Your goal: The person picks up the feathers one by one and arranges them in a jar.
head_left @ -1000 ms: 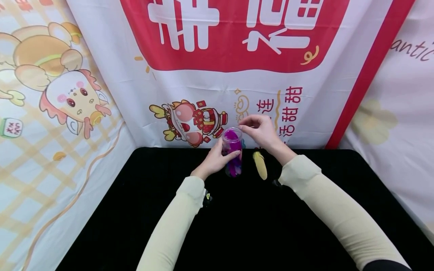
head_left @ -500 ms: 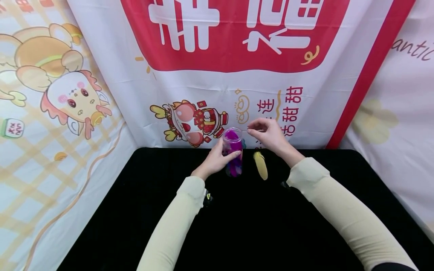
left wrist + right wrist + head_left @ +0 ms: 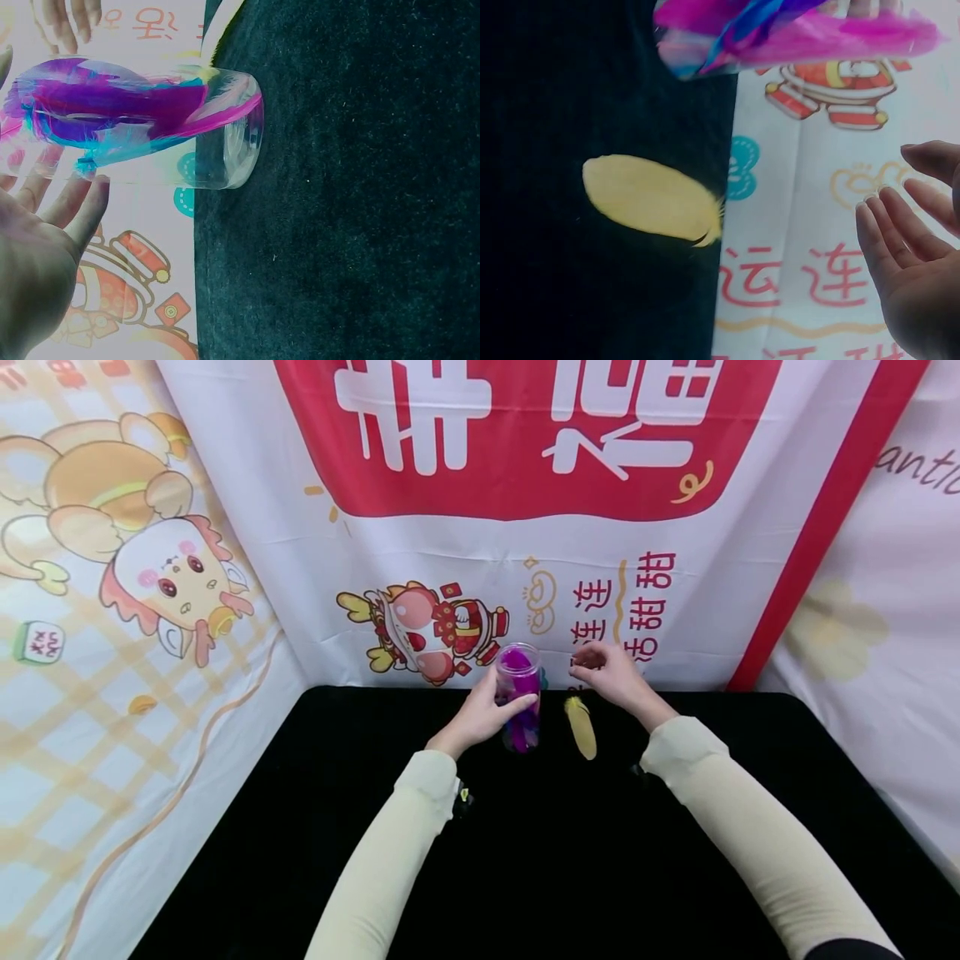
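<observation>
My left hand (image 3: 474, 717) grips a clear jar (image 3: 225, 161) around its side, thumb across the front. The jar is upright with an open mouth, near the far edge of the black table. Purple, magenta and blue feathers (image 3: 112, 105) fill much of it. To its right a yellow feather (image 3: 581, 732) lies flat on the cloth, its fluffy end toward the wall. My right hand (image 3: 613, 677) hovers just above and beyond that feather. In the right wrist view its fingers (image 3: 896, 240) are bent slightly and apart from the thumb, with nothing between them.
A black cloth-covered table (image 3: 540, 860) spreads out in front of me. Behind its far edge hangs a white and red printed banner (image 3: 517, 543). Patterned fabric (image 3: 97, 693) closes off the left side, and pale fabric (image 3: 892, 677) the right.
My right hand has moved from beside the jar's mouth to the right and down, toward the yellow feather, and its fingers have parted. My left hand keeps hold of the jar in place.
</observation>
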### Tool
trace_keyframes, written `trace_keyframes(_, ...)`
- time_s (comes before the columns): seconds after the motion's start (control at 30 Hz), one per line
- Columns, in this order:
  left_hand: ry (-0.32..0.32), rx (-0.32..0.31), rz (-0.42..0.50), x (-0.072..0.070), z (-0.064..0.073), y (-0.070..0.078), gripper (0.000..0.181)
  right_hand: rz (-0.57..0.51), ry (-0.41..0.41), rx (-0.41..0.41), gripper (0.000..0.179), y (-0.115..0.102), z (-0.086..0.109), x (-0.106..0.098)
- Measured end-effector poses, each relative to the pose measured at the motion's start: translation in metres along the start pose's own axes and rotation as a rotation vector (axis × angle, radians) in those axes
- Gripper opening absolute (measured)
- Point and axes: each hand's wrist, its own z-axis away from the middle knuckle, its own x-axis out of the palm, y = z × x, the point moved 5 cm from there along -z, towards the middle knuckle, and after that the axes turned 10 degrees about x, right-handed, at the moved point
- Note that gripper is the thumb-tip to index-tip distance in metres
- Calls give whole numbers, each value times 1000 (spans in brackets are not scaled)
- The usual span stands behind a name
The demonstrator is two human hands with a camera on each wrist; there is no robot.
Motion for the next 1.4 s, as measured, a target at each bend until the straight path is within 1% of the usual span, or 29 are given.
trace_keyframes(0.1, -7, 9, -10, 1, -2, 3, 77, -4, 3, 37, 30, 14, -4, -1)
trace_keyframes(0.17, -11, 12, -15, 2, -3, 5, 77, -5, 8, 46, 30, 21, -5, -1)
trace_keyframes(0.3, -16, 12, -23, 5, -5, 7, 76, 30, 21, 66, 32, 38, -9, 1)
trace_keyframes(0.53, -15, 5, -16, 9, -7, 6, 75, 84, -39, 132, 43, 70, -18, 14)
trace_keyframes(0.57, -13, 7, -17, 10, -6, 5, 75, 97, -47, 143, 45, 74, -19, 16)
trace_keyframes(0.6, -28, -4, -9, 10, -5, 10, 76, 107, -55, 153, 46, 77, -19, 18)
trace_keyframes(0.67, -29, -4, -3, 12, -5, 10, 77, 134, -61, 168, 48, 83, -20, 21)
trace_keyframes(0.73, -30, -11, 1, 13, -4, 9, 77, 157, -64, 203, 47, 88, -20, 25)
trace_keyframes(0.8, -32, -18, 8, 12, -4, 8, 78, 174, -60, 229, 43, 91, -21, 29)
trace_keyframes(0.83, -15, -9, 5, 13, -5, 2, 79, 181, -54, 240, 39, 92, -22, 30)
trace_keyframes(0.87, -13, -12, 4, 12, -4, 2, 80, 184, -38, 249, 34, 92, -24, 32)
trace_keyframes(0.93, -5, -14, -2, 9, -3, 1, 81, 167, -29, 265, 28, 92, -27, 34)
trace_keyframes(1.13, 22, -7, 6, 0, 1, 0, 78, 83, -28, 275, 47, 87, -38, 43)
trace_keyframes(1.27, 13, 7, 22, 0, 1, 0, 78, 73, -22, 303, 48, 89, -41, 45)
trace_keyframes(1.4, 0, 4, 25, 3, 0, -2, 77, 111, -10, 333, 42, 93, -41, 45)
